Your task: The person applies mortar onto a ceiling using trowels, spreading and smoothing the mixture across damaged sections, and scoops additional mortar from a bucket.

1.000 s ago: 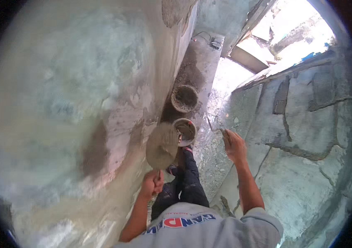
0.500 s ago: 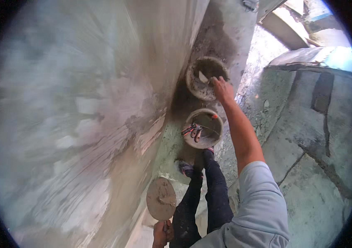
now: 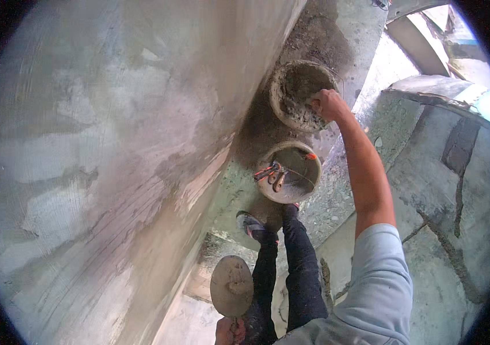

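My right hand (image 3: 330, 105) is closed at the right rim of the far bucket (image 3: 277, 112), which holds grey wet mortar (image 3: 302, 92). It grips a trowel whose blade is hidden in the mortar now; a pale blade showed there earlier. Low in the picture, my left hand (image 3: 229, 332) is wrapped round the handle of an oval mortar board (image 3: 231, 284). A small smear of mortar lies on the board's face, beside my left leg.
A nearer bucket (image 3: 318, 178) holds tools with red and black handles (image 3: 268, 172) and an orange piece (image 3: 311, 156). A plastered wall (image 3: 112, 161) rises along the left. Rubble (image 3: 337, 201) lies right of the buckets, by cracked concrete (image 3: 429, 218). My feet stand behind the nearer bucket.
My right hand has pushed deeper into the mortar bucket, and the trowel's blade has gone out of sight. The view has shifted slightly. My left hand still holds the board.
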A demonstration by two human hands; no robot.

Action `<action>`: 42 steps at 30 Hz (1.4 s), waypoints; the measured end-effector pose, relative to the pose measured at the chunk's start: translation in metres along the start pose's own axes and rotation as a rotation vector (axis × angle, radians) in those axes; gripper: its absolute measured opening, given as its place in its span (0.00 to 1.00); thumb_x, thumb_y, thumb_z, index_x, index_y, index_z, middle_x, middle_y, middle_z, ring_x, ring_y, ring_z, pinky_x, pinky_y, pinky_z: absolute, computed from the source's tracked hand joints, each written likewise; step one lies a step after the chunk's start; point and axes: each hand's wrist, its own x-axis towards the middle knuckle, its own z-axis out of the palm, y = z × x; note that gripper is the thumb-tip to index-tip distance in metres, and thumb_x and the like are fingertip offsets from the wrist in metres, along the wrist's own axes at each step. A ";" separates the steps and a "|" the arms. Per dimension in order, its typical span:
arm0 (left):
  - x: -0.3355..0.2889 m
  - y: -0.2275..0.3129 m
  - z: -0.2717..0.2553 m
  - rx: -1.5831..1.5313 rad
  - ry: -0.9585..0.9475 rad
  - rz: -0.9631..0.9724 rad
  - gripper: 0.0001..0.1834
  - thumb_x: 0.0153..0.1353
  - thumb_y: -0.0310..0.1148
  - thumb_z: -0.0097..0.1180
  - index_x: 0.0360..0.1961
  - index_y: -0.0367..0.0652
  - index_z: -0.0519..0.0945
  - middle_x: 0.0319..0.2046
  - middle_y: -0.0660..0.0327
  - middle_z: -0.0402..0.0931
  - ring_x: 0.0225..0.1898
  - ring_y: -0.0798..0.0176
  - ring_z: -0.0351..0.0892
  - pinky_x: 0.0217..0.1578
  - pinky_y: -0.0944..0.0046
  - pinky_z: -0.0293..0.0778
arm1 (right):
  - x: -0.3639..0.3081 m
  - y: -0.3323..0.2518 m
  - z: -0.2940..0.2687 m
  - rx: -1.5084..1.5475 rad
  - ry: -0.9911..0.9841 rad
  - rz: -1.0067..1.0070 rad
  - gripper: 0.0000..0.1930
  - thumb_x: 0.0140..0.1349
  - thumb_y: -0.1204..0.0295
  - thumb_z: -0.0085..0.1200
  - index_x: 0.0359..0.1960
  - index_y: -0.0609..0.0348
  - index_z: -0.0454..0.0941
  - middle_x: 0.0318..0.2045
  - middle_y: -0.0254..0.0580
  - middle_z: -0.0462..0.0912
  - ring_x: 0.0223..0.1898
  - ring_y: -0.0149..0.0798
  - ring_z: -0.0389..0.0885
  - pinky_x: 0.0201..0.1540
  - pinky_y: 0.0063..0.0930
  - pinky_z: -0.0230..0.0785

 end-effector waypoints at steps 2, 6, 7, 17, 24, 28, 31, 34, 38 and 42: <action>0.022 -0.025 -0.013 0.051 0.209 -0.152 0.25 0.76 0.57 0.44 0.26 0.53 0.70 0.15 0.71 0.62 0.12 0.72 0.57 0.13 0.68 0.53 | -0.001 0.009 0.011 0.110 0.222 0.218 0.12 0.62 0.63 0.57 0.38 0.57 0.85 0.41 0.60 0.85 0.46 0.62 0.85 0.47 0.53 0.80; 0.001 0.024 0.014 0.002 0.122 -0.097 0.24 0.75 0.57 0.45 0.26 0.53 0.70 0.15 0.72 0.61 0.12 0.72 0.56 0.13 0.68 0.52 | 0.006 0.009 0.055 0.078 0.207 0.318 0.11 0.62 0.65 0.58 0.40 0.58 0.84 0.46 0.61 0.84 0.48 0.63 0.85 0.48 0.54 0.79; 0.002 0.019 0.005 -0.022 0.046 -0.073 0.24 0.75 0.57 0.46 0.26 0.53 0.70 0.15 0.72 0.62 0.12 0.72 0.55 0.13 0.68 0.51 | 0.005 0.010 0.065 0.067 0.183 0.296 0.10 0.61 0.67 0.57 0.38 0.58 0.84 0.43 0.62 0.84 0.47 0.63 0.85 0.48 0.54 0.79; -0.021 0.029 0.016 0.064 0.089 0.173 0.31 0.67 0.68 0.54 0.25 0.51 0.70 0.14 0.71 0.62 0.11 0.72 0.55 0.11 0.65 0.52 | -0.037 -0.018 0.071 1.157 0.077 0.418 0.26 0.68 0.52 0.62 0.57 0.59 0.84 0.31 0.26 0.82 0.23 0.23 0.70 0.24 0.23 0.62; -0.043 0.043 0.018 0.024 -0.073 0.074 0.29 0.69 0.62 0.48 0.26 0.45 0.73 0.11 0.66 0.59 0.09 0.67 0.55 0.10 0.64 0.50 | -0.179 -0.050 0.003 1.356 0.289 0.382 0.22 0.70 0.57 0.61 0.58 0.58 0.84 0.28 0.25 0.78 0.23 0.20 0.68 0.23 0.19 0.56; -0.031 0.038 0.005 0.164 0.059 0.307 0.27 0.73 0.54 0.39 0.24 0.46 0.73 0.13 0.65 0.65 0.10 0.67 0.60 0.13 0.65 0.56 | -0.286 -0.141 -0.104 1.434 0.275 0.300 0.18 0.70 0.63 0.58 0.56 0.61 0.85 0.29 0.26 0.79 0.25 0.19 0.68 0.26 0.18 0.58; -0.090 0.096 0.049 0.121 -0.180 0.347 0.25 0.74 0.53 0.40 0.27 0.48 0.73 0.13 0.68 0.62 0.10 0.69 0.58 0.13 0.65 0.56 | -0.376 -0.198 -0.175 1.402 0.393 0.167 0.15 0.68 0.70 0.59 0.54 0.61 0.85 0.32 0.29 0.80 0.28 0.19 0.71 0.28 0.18 0.62; -0.152 0.139 0.085 0.023 -0.396 0.352 0.20 0.76 0.51 0.40 0.32 0.50 0.71 0.13 0.70 0.60 0.09 0.72 0.54 0.11 0.67 0.54 | -0.447 -0.252 -0.265 1.021 0.625 -0.065 0.17 0.60 0.80 0.63 0.51 0.60 0.85 0.36 0.37 0.84 0.33 0.29 0.80 0.34 0.24 0.72; -0.227 0.167 0.105 0.035 -0.594 0.423 0.17 0.76 0.49 0.40 0.34 0.51 0.70 0.14 0.71 0.59 0.10 0.74 0.54 0.10 0.68 0.52 | -0.513 -0.309 -0.341 0.532 0.933 -0.323 0.19 0.53 0.78 0.69 0.49 0.55 0.87 0.43 0.44 0.86 0.41 0.44 0.87 0.43 0.35 0.81; -0.294 0.163 0.106 0.114 -0.763 0.562 0.18 0.77 0.50 0.40 0.35 0.50 0.71 0.14 0.71 0.60 0.09 0.74 0.52 0.09 0.68 0.51 | -0.570 -0.336 -0.396 0.262 1.055 -0.408 0.19 0.51 0.77 0.72 0.47 0.51 0.88 0.42 0.39 0.85 0.38 0.38 0.87 0.38 0.32 0.81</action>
